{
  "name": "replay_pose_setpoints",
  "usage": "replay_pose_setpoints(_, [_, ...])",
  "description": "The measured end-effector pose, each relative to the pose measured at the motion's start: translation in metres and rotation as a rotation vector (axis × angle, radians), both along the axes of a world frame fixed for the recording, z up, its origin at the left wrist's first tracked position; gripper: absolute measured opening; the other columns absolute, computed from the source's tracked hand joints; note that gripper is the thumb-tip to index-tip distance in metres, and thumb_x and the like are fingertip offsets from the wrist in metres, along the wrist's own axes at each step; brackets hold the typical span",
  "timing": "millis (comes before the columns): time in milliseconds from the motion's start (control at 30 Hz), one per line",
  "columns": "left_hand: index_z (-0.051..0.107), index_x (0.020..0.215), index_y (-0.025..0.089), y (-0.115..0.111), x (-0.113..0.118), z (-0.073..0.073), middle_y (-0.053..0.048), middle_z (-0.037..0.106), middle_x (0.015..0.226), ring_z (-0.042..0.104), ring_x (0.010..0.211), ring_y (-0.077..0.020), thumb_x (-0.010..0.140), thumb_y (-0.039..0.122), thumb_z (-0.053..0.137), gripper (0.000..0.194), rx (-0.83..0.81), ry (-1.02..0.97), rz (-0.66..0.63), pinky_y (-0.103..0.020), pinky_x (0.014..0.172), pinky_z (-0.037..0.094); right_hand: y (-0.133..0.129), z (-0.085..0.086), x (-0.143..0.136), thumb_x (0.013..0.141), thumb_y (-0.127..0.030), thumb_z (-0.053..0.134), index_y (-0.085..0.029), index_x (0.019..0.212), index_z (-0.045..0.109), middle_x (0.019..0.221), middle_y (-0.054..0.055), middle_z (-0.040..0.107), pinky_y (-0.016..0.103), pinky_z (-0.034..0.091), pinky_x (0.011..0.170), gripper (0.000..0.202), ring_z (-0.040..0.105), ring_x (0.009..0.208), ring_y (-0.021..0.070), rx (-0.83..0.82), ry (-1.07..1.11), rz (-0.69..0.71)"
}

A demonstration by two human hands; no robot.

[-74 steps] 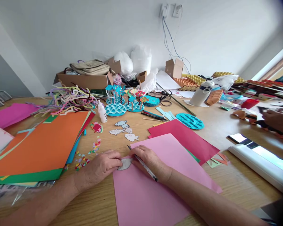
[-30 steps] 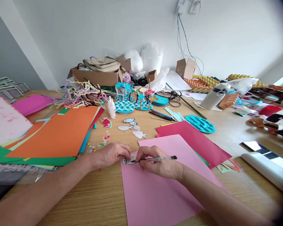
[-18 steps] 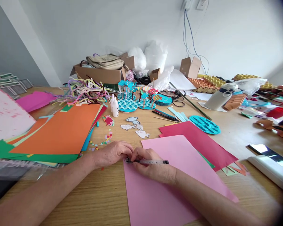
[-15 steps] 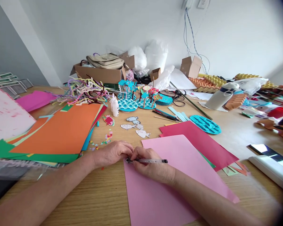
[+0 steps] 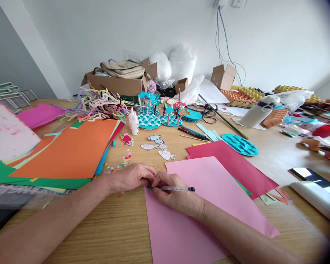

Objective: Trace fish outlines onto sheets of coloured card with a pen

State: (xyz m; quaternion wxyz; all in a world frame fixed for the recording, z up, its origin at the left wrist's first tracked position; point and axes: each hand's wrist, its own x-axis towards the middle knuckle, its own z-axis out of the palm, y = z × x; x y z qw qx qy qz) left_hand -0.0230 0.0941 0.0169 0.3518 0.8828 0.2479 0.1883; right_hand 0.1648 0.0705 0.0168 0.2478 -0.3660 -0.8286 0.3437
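My right hand (image 5: 176, 192) is wrapped round a pen (image 5: 178, 189) and rests on the left part of a pink sheet (image 5: 206, 223). Beside it, at the sheet's left edge, my left hand (image 5: 134, 178) has its fingers bent together, nearly touching the right fingertips. Something small and dark shows under the fingertips; what my left fingers hold, if anything, is hidden. Beyond the hands lie several paper fish (image 5: 166, 155) with drawn outlines and a red fish (image 5: 127, 139). Small coloured paper bits (image 5: 126, 158) are scattered near my left wrist.
Orange sheets (image 5: 68, 150) lie on the left, red paper (image 5: 231, 165) on the right. White glue bottles (image 5: 134, 123), blue wave-patterned bases (image 5: 149, 121), pens (image 5: 194, 134) and a pile of pipe cleaners (image 5: 99, 104) stand or lie further back. A white bottle (image 5: 257, 113) leans at the right.
Both hands stay in almost the same place. The pen's tilt has changed very slightly, and the whole view has shifted a little.
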Motion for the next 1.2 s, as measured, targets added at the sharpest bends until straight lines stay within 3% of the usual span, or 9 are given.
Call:
replay_pose_setpoints(433, [0.061, 0.075, 0.017, 0.0004, -0.0015, -0.0047, 0.000, 0.058, 0.082, 0.055, 0.083, -0.0141, 0.080, -0.002, 0.047, 0.025, 0.002, -0.026, -0.016, -0.021, 0.078, 0.040, -0.0020, -0.0003, -0.0030, 0.067, -0.006, 0.050, -0.018, 0.072, 0.056, 0.059, -0.002, 0.058, 0.019, 0.036, 0.049, 0.014, 0.050, 0.051, 0.0099, 0.058, -0.013, -0.008])
replay_pose_setpoints(1200, [0.062, 0.077, 0.018, -0.0011, -0.0007, 0.0004, -0.002, 0.062, 0.087, 0.056, 0.086, -0.0151, 0.083, 0.001, 0.048, 0.023, 0.022, -0.002, -0.019, -0.024, 0.081, 0.041, -0.0022, 0.0003, -0.0013, 0.067, -0.007, 0.049, -0.019, 0.071, 0.055, 0.063, -0.001, 0.062, 0.019, 0.039, 0.053, 0.015, 0.053, 0.054, 0.0107, 0.053, -0.023, 0.010])
